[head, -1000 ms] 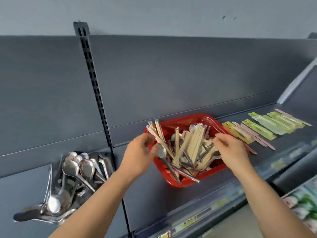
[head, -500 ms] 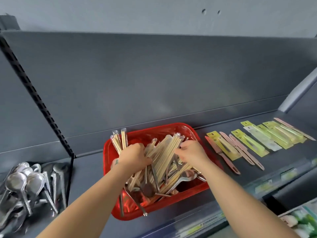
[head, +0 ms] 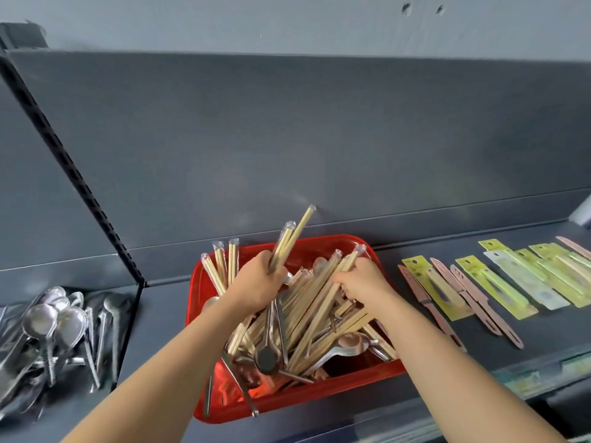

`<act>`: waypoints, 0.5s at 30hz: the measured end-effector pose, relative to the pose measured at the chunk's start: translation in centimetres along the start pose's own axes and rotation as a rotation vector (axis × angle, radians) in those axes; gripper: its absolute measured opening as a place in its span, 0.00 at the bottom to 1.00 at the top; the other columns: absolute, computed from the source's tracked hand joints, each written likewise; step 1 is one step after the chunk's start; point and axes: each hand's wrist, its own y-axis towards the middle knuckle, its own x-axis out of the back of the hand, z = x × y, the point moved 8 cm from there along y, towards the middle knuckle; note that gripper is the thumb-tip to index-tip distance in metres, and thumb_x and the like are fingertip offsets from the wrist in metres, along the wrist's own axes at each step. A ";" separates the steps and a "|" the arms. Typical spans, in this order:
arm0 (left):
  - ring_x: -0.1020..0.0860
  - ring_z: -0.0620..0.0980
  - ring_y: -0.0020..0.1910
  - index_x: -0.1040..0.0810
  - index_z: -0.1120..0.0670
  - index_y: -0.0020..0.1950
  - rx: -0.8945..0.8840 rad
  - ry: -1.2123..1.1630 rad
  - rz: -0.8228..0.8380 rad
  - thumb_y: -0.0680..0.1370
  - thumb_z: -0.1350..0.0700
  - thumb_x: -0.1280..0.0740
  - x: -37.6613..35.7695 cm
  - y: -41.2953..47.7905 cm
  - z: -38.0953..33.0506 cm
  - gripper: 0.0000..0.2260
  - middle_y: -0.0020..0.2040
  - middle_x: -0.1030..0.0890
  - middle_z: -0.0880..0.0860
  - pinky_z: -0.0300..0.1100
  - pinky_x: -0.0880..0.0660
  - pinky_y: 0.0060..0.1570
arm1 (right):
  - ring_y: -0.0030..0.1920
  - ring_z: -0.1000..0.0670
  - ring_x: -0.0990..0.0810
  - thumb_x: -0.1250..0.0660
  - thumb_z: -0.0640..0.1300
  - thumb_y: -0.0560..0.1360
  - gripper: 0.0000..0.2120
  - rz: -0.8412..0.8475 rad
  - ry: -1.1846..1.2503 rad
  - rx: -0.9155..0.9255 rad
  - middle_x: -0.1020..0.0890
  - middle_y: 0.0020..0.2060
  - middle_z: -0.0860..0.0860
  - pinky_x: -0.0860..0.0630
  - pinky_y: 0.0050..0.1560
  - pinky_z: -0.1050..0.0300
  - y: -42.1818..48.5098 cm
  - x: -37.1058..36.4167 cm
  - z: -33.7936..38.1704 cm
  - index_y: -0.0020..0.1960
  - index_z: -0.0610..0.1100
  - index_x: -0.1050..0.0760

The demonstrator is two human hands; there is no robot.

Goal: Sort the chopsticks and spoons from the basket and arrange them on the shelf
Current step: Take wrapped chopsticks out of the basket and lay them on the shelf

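Grey shelf (head: pixel 166 314) carries all. Red basket (head: pixel 287 406) at middle, near front edge. Loose metal spoon pile (head: pixel 54 327) on shelf to left, beyond divider. Yellow-green card packs (head: pixel 492 286) in row to right. Chopstick heap (head: pixel 319 308) mixed with spoons inside basket. Left hand (head: pixel 259 279) grip curled tight round wrapped chopsticks (head: pixel 289 241), raised over basket. Right hand (head: pixel 361 282) grip curled onto heap; whether pinching any, cannot tell

Even soft daylight; wide-angle edge bending; slight motion blur.

One basket (head: pixel 323 246), two hands (head: pixel 256 282), one spoon pile (head: pixel 41 318)
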 end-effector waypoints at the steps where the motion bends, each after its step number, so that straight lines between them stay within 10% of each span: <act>1: 0.27 0.44 0.28 0.28 0.51 0.44 0.010 0.014 0.013 0.76 0.54 0.35 -0.5 0.2 -0.2 0.03 0.35 0.23 0.49 0.33 0.34 0.23 | 0.22 0.52 0.33 0.34 0.35 0.70 0.06 0.026 -0.001 0.001 0.29 0.25 0.49 0.37 0.25 0.59 0.0 0.3 -0.1 0.36 0.42 0.27; 7: 0.20 0.48 0.37 0.20 0.55 0.44 0.101 0.196 0.141 0.63 0.48 0.20 -4.0 0.4 0.2 0.17 0.39 0.18 0.50 0.43 0.21 0.37 | 0.23 0.52 0.28 0.35 0.38 0.73 0.04 0.105 -0.038 -0.052 0.23 0.25 0.48 0.32 0.24 0.61 0.0 1.1 -1.5 0.42 0.38 0.22; 15: 0.18 0.53 0.40 0.19 0.58 0.44 0.126 0.187 0.180 0.67 0.54 0.24 -4.5 0.8 0.5 0.11 0.42 0.16 0.56 0.50 0.19 0.43 | 0.18 0.55 0.28 0.28 0.47 0.72 0.11 0.091 -0.047 -0.060 0.21 0.21 0.51 0.32 0.22 0.65 0.2 0.3 -2.1 0.41 0.39 0.21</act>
